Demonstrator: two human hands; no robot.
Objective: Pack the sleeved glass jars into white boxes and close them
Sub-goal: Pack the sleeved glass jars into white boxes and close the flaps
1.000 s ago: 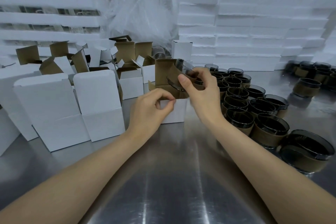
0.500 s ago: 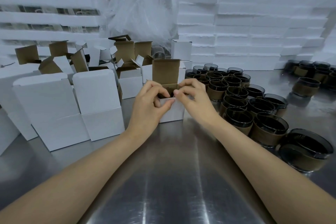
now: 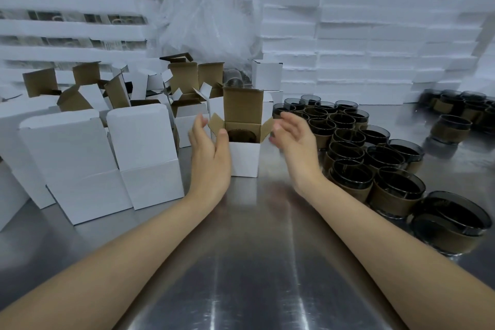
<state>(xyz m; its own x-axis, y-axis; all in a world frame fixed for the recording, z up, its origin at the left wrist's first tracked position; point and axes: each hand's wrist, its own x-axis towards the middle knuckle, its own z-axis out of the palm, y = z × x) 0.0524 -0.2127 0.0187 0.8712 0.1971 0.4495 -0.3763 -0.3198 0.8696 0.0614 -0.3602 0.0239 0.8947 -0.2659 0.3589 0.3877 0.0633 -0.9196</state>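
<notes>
A small white box [image 3: 245,158] stands on the steel table in the middle, its brown-lined lid and side flaps up. Inside it sits a dark glass jar [image 3: 242,136], only its rim showing. My left hand [image 3: 210,153] is at the box's left side with straight fingers, the thumb touching the left flap. My right hand [image 3: 293,142] hovers just right of the box, fingers relaxed and holding nothing. Several dark glass jars in brown sleeves [image 3: 348,153] stand in rows to the right.
Two larger white boxes [image 3: 107,158] stand at the left, with several open empty boxes [image 3: 184,94] behind them. White foam slabs [image 3: 361,43] are stacked at the back, beside clear plastic bags [image 3: 211,16]. More jars [image 3: 455,115] sit far right. Steel table [image 3: 254,262] lies in front.
The right hand lowered a jar into the box, both hands pinched at the box's top, and now both have let go and spread apart to its sides.
</notes>
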